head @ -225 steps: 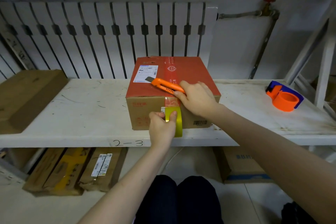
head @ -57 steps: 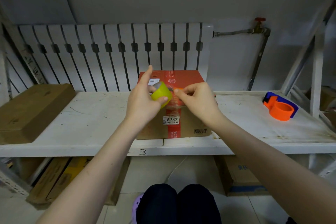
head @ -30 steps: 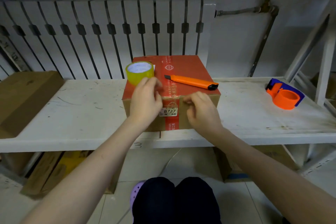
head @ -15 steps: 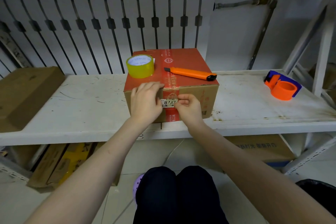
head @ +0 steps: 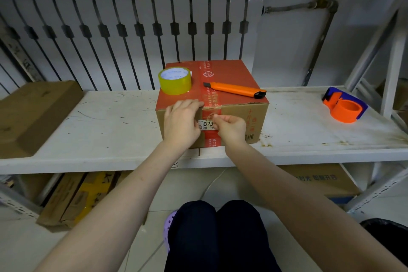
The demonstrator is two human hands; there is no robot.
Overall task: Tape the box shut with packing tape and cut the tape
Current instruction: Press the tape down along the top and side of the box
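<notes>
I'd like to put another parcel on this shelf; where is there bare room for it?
The widest bare patch of the shelf lies between the brown carton at the left and the red-topped box. A second lies between that box and the orange tape dispenser. The box top is crowded by the tape roll and utility knife; both hands work its front.

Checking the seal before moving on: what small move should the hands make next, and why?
Probably rub the tape end flat down the box front: both the left hand and right hand are there, tape roll and knife set down.
</notes>
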